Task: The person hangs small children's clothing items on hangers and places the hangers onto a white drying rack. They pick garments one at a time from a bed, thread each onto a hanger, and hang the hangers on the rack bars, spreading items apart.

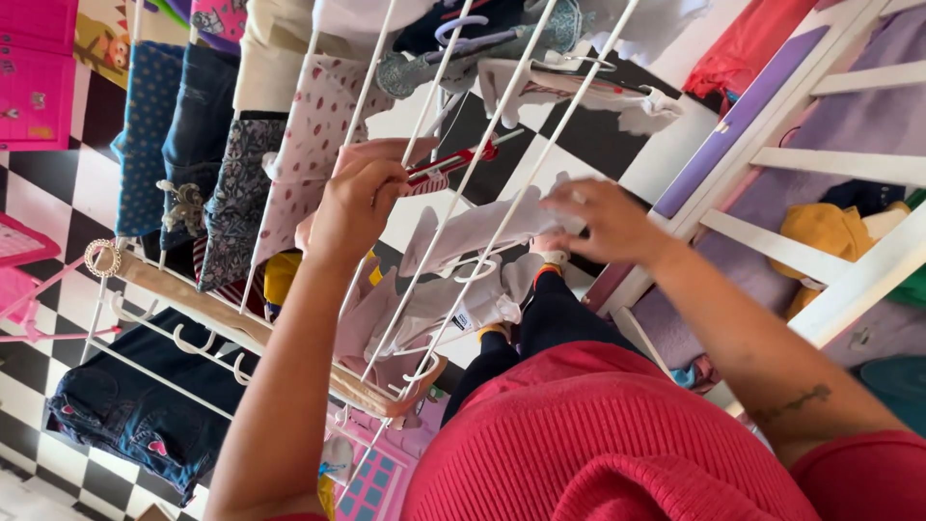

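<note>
- Floor: black and white checks, showing at the left and through the middle of the frame.
- Bed frame: white slats at the right, over purple bedding; a yellow garment lies between the slats at the right edge.
- Drying rack: white wire rods run from the top centre down to the lower middle, with a wooden end bar crossing at the lower left. It holds the laundry.
- Jeans: dark denim hung low on the rack, lower left.
- Hung row, upper left: a blue dotted piece, a dark denim piece, a dark floral piece and a white patterned piece, side by side over the rods.
- Pale garments: white and light pink pieces draped over the centre rods, some on small white hangers.
- Red sweater: the person's own, filling the lower right.
- Left hand: centre of the frame, fingers curled shut round a rod beside the white patterned piece; a red clip lies just right of the fingertips, and I cannot tell whether they touch it.
- Right hand: right of centre, fingers pinched on the edge of a pale garment on the rods.
- Pink toy: at the bottom centre, under the rack.
</note>
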